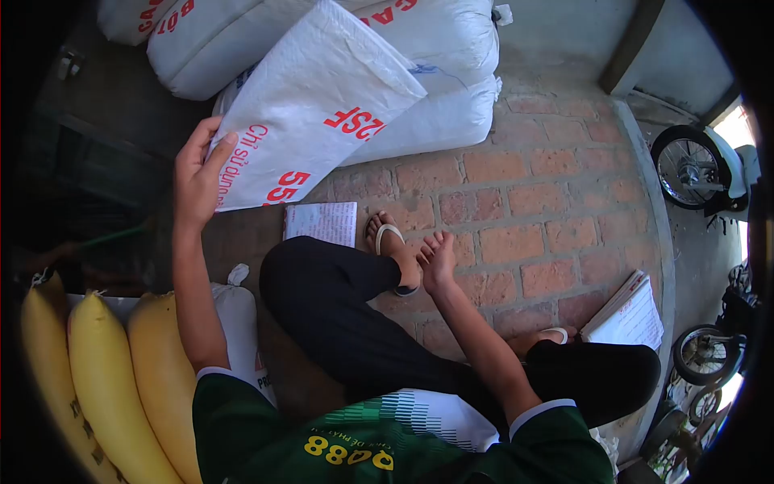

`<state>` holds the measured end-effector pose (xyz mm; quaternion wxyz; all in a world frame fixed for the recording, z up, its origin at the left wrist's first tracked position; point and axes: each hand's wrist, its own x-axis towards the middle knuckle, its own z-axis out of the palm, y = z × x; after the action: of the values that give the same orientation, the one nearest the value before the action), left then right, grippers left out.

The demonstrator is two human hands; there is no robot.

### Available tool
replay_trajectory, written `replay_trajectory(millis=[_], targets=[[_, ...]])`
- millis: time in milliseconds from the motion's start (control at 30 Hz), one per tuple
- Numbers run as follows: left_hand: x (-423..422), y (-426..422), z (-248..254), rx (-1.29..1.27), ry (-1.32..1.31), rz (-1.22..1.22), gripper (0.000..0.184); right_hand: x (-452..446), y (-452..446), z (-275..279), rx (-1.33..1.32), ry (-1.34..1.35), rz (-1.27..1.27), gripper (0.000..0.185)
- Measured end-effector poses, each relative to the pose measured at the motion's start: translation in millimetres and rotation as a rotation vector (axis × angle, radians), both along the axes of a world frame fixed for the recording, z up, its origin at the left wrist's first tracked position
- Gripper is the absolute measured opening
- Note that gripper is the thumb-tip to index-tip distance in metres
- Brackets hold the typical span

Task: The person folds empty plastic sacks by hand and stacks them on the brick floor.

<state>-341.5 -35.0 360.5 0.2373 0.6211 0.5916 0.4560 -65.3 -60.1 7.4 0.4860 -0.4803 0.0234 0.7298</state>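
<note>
My left hand is closed on the lower left edge of a folded white woven sack with red lettering, the thumb lying on its face. The sack is raised and tilted, partly covering the full sacks behind it. Over the brick floor my right hand holds nothing, its fingers loosely bent and apart, near my sandalled foot. Beside that foot lies a flat folded white sack with small print. A stack of folded white sacks rests on the floor by my other foot.
Large full white sacks are piled at the top. Tall yellow sacks and a white sack stand at the lower left. The brick floor ends at a raised edge on the right, with a motorbike wheel beyond it.
</note>
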Motion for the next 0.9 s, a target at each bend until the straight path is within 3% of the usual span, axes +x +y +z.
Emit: replay_trajectory(millis=[67,100,267,333,467,567,633,767,900], targets=[[-17,-32,-8,-0.079,0.04,0.064,0.022,15,2,-16,-0.027,-0.008,-0.039,0.052],[-33,-56,-18,-0.235,-0.093,0.078,0.022,24,2,-25,-0.047,-0.019,-0.063,0.048],[-104,-97,-90,-0.549,-0.577,0.253,0.019,49,-2,-41,-0.155,-0.01,-0.092,0.045],[-139,-107,-146,-0.687,-0.723,0.291,0.021,55,-12,-61,-0.212,0.031,-0.095,0.041],[-203,-135,-302,-0.861,-0.755,0.369,0.031,77,-37,-105,-0.31,0.094,-0.062,0.032],[-238,-165,-389,-0.927,-0.561,0.481,0.032,98,-56,-125,-0.395,0.13,-0.107,0.032],[-242,-173,-415,-0.955,-0.469,0.579,0.033,110,-59,-119,-0.421,0.081,-0.137,0.032],[-245,-175,-432,-0.768,-0.562,0.653,0.035,127,-58,-121,-0.323,0.051,-0.103,0.03],[-257,-168,-437,-0.741,-0.596,0.673,0.036,150,-77,-209,-0.024,0.099,0.042,0.027]])
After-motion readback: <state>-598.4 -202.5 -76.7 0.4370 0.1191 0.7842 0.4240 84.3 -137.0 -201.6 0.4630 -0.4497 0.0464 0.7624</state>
